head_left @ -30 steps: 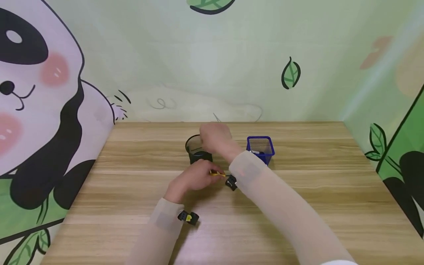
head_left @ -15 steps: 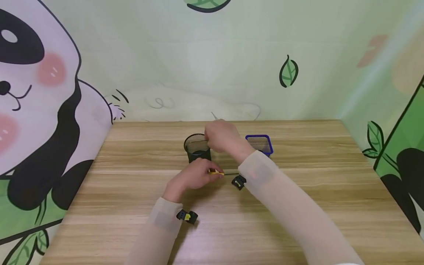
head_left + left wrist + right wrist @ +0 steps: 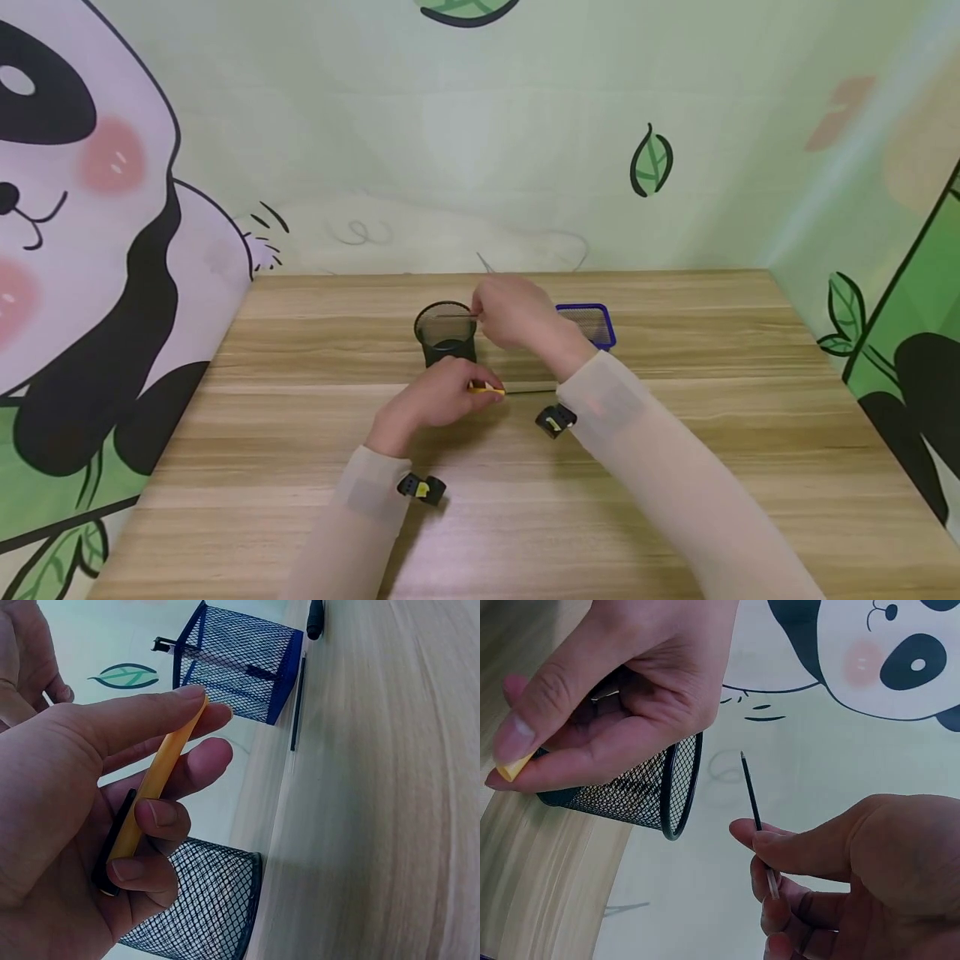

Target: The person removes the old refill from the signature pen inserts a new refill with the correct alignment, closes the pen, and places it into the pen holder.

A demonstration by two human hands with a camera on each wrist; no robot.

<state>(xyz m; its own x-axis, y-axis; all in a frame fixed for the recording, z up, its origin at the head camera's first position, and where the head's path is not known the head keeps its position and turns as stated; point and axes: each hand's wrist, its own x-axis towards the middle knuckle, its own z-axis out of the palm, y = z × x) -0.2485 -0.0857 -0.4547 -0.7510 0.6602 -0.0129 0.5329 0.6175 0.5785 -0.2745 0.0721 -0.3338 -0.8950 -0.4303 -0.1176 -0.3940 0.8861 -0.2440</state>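
My left hand (image 3: 438, 393) grips a yellow pen barrel (image 3: 159, 774) with a black clip, its fingers curled round the barrel and thumb along it. Farther back, my right hand (image 3: 517, 312) pinches a thin pen refill (image 3: 751, 791) between thumb and fingers; the refill has a dark upper length and a clear lower end. In the head view this refill overlaps the opening of a black mesh pen holder (image 3: 450, 352), just behind my left hand. Another thin dark stick (image 3: 528, 392) lies on the table, partly hidden by my right sleeve.
A blue mesh basket (image 3: 604, 327) stands right of the black holder, partly behind my right hand; a pen (image 3: 196, 654) shows through its mesh. A dark rod-like thing (image 3: 316, 619) lies on the table (image 3: 675, 467) beyond the stick. A painted wall (image 3: 390, 125) borders the back.
My right hand has moved right, away from the black holder's opening, bringing the refill into view. More of the stick on the table shows. The left hand keeps its grip nearly in place.
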